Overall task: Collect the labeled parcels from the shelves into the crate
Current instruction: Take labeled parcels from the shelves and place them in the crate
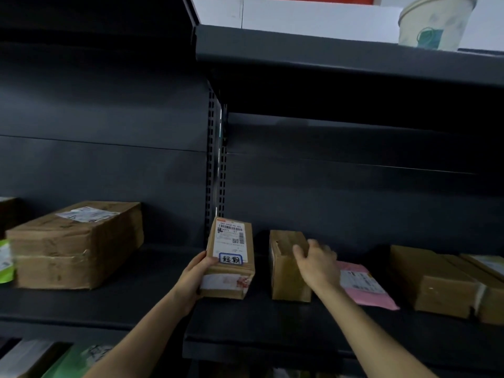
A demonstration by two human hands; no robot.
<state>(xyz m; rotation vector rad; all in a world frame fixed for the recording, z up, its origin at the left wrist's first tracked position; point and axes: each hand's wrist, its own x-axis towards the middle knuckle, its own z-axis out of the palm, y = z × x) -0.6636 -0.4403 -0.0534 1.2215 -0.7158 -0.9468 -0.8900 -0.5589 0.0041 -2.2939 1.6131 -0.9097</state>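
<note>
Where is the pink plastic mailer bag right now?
The pink plastic mailer bag lies flat on the dark shelf, right of centre, behind the right hand, between two brown cardboard boxes.

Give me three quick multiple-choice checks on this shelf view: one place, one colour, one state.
1. The mailer lies where?
A. right of the plain box
B. on the top shelf
C. left of the big box

2. Mailer colour?
A. blue
B. pink
C. black

3. The left hand is:
A. empty
B. gripping the labeled box
C. out of view

Key: 1 A, it sits just past the plain box; 2 B, clearly pink; 3 B, fingers wrap its near-left corner. The right hand rests on the plain box.
</note>
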